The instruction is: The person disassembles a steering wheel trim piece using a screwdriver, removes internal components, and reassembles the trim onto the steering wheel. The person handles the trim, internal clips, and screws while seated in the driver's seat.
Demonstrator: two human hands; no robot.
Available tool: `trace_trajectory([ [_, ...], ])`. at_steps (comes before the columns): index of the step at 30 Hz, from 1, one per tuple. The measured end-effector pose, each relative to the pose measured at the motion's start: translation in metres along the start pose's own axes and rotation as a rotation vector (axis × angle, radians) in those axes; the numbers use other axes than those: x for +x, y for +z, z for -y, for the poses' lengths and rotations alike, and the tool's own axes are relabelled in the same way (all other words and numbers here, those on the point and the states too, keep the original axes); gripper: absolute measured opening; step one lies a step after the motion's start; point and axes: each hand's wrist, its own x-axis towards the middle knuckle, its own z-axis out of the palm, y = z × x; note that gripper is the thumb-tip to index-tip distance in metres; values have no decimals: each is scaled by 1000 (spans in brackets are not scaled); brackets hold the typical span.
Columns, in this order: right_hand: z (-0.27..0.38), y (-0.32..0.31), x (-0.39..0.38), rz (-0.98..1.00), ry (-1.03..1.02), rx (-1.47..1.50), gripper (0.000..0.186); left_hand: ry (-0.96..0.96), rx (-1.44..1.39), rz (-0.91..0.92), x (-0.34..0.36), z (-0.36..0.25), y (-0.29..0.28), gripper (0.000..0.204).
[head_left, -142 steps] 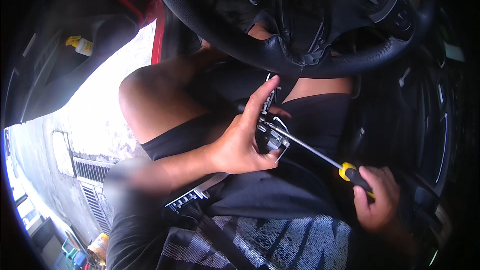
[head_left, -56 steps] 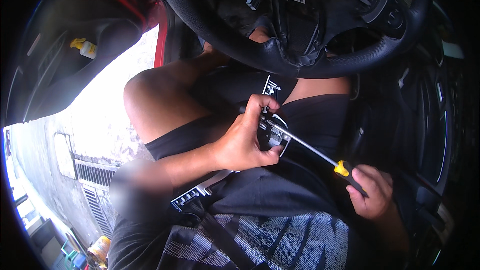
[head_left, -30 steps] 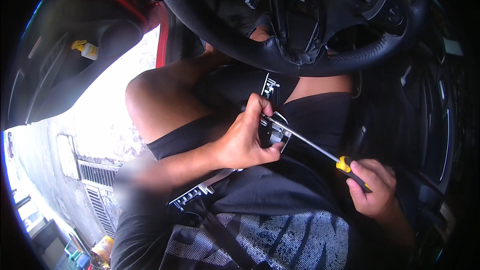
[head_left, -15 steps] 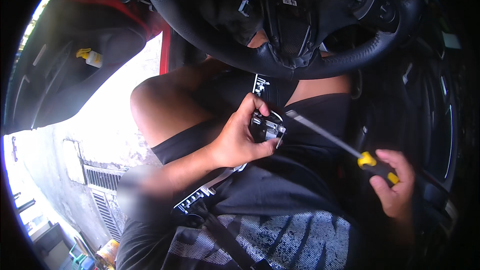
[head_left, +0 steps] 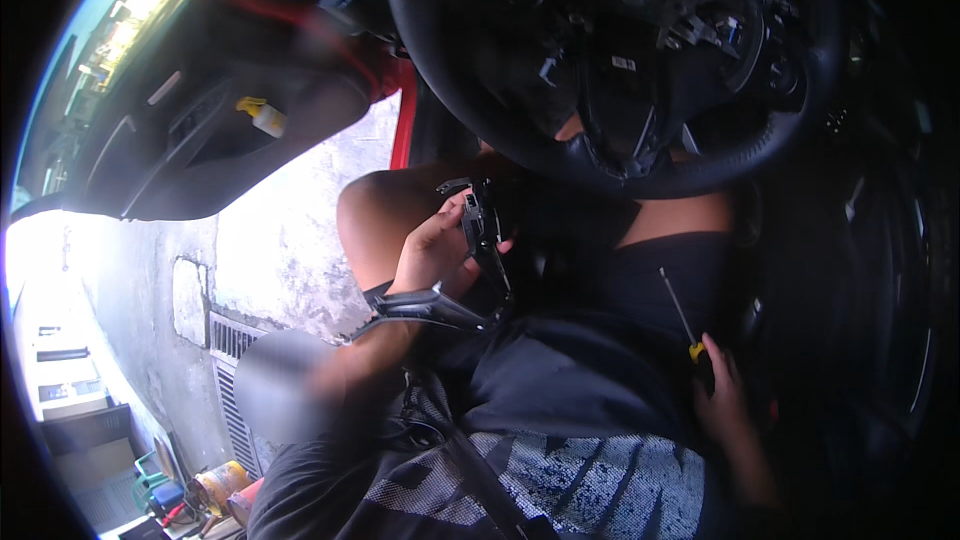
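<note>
My left hand [head_left: 428, 258] grips a black plastic assembly [head_left: 482, 218] with small metal fittings, held over my left thigh. A long angled black arm of this part [head_left: 447, 308] runs down across my wrist toward my lap. My right hand [head_left: 726, 392] is low at the right by my hip, fingers round a screwdriver [head_left: 676, 298] with a yellow and black handle, its shaft pointing up over my right thigh, away from the assembly.
The steering wheel [head_left: 716, 172], its centre exposed, overhangs my legs. The open car door [head_left: 230, 165] is at left, with a yellow-capped white bottle [head_left: 268, 120] in its pocket. Concrete ground and a drain grate [head_left: 225, 338] lie outside; buckets and assorted items [head_left: 222, 488] stand at lower left.
My left hand has lifted the assembly and turned it over, leftward. My right hand has pulled the screwdriver out of it and lowered it to the right. The view has shifted.
</note>
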Motion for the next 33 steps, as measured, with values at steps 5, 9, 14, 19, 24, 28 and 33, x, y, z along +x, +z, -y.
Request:
trace_trajectory([
  [5, 7, -1, 17, -11, -286, 89, 72, -1, -85, 105, -7, -14, -23, 48],
  [9, 36, -12, 30, 61, -237, 80, 74, 21, -261, 223, -20, -14, -33, 59],
  [14, 35, -17, 41, 80, -352, 66, 72, 91, -258, 197, -23, -14, -28, 67],
  [19, 40, -39, 60, 123, -338, 153, 64, 82, -208, 253, -27, -15, -20, 74],
  [24, 74, -52, 84, -230, -606, 114, 50, -53, -277, 448, -54, -9, -19, 87],
  [28, 123, -45, 104, -314, -842, 170, 56, -188, -308, 653, -67, -1, 17, 96],
  [33, 171, -33, 114, -276, -842, 445, 64, -379, -216, 789, -49, 4, 44, 91],
])
